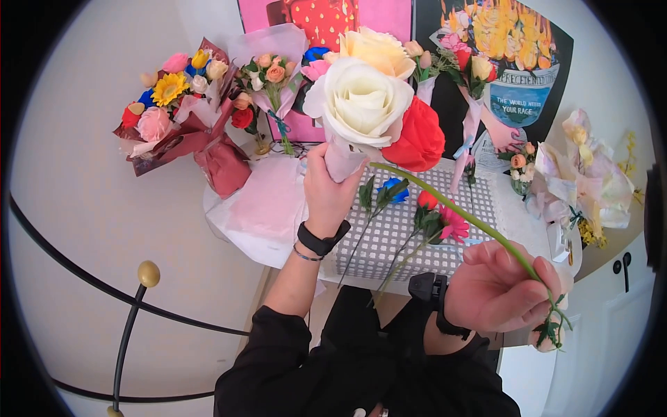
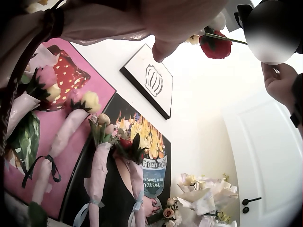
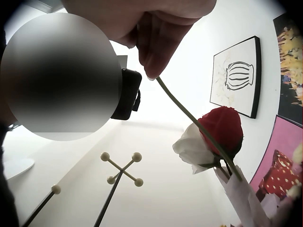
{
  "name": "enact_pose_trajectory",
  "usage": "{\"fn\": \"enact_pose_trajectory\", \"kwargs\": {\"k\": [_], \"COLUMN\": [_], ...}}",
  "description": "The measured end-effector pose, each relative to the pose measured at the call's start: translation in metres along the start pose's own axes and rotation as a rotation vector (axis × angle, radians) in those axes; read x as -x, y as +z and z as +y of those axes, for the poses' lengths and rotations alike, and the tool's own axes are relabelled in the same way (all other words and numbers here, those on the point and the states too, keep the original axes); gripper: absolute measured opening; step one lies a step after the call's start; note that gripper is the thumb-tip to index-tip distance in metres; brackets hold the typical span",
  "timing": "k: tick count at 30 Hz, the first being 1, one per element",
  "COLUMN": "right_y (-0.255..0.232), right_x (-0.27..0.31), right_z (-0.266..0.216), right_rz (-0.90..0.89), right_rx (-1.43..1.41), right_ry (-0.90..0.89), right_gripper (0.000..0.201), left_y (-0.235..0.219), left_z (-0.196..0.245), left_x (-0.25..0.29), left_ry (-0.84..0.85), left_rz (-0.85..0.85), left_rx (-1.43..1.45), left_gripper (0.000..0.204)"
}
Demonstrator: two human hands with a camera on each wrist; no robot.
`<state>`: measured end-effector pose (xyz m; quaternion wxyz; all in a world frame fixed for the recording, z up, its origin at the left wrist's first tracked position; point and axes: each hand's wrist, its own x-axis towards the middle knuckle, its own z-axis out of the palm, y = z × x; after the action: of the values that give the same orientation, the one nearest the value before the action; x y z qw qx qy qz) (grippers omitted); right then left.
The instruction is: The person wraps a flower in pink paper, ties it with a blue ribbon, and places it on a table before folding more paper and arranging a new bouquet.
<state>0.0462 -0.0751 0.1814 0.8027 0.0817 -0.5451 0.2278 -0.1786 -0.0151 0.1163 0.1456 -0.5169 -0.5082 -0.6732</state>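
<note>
My left hand (image 1: 332, 186) grips a small bouquet by its pale pink paper wrap (image 1: 343, 158). A large white rose (image 1: 361, 103) and a red rose (image 1: 418, 135) top the wrap, and a cream rose (image 1: 375, 52) shows behind them. My right hand (image 1: 501, 286) pinches a long green stem (image 1: 458, 210) between thumb and fingers. That stem bows across to the bouquet; in the right wrist view, it passes in front of the red rose (image 3: 223, 130) down to the wrap (image 3: 241, 198). Beneath the right hand, a pale pink flower (image 1: 546, 338) with green leaves shows by the stem's lower end.
On the checked cloth (image 1: 361, 250) lie a blue flower (image 1: 394, 190) and a pink flower (image 1: 454, 224) with their stems. Left stands a burgundy-wrapped bouquet (image 1: 221, 163); right, a white-wrapped one (image 1: 604, 181). Pink tissue (image 1: 267, 201) covers the table's left. A black rail (image 1: 76, 267) curves nearby.
</note>
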Motion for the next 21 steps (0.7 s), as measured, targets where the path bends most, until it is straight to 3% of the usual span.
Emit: {"fn": "enact_pose_trajectory", "kwargs": {"k": [1,8,11,17,19,21], "right_y": [0.003,-0.012,-0.03,-0.026,-0.046,-0.058], "right_x": [-0.002,-0.003,-0.003,-0.009,-0.008,-0.011], "right_z": [-0.001,-0.004,-0.007,0.02,0.016,0.01], "right_rz": [0.021,-0.128,-0.285,-0.009,-0.038,-0.066], "right_rx": [0.103,0.112,0.212,0.066,0.096,0.259], "right_ry": [-0.015,-0.061,-0.024,0.001,0.093,0.329], "right_gripper": [0.034,0.034,0.029,0.015,0.014,0.016], "left_y": [0.001,-0.002,-0.004,-0.003,-0.003,-0.003], "left_z": [0.001,0.004,0.0,0.008,0.007,0.006], "left_x": [0.001,0.003,-0.005,-0.014,-0.015,-0.017], "left_ry": [0.0,-0.071,-0.138,-0.194,-0.207,-0.24], "left_rz": [0.008,0.015,0.008,-0.006,-0.024,-0.039], "left_rx": [-0.013,-0.076,-0.071,-0.009,0.032,0.077], "left_gripper": [0.055,0.049,0.047,0.044,0.045,0.044]}}
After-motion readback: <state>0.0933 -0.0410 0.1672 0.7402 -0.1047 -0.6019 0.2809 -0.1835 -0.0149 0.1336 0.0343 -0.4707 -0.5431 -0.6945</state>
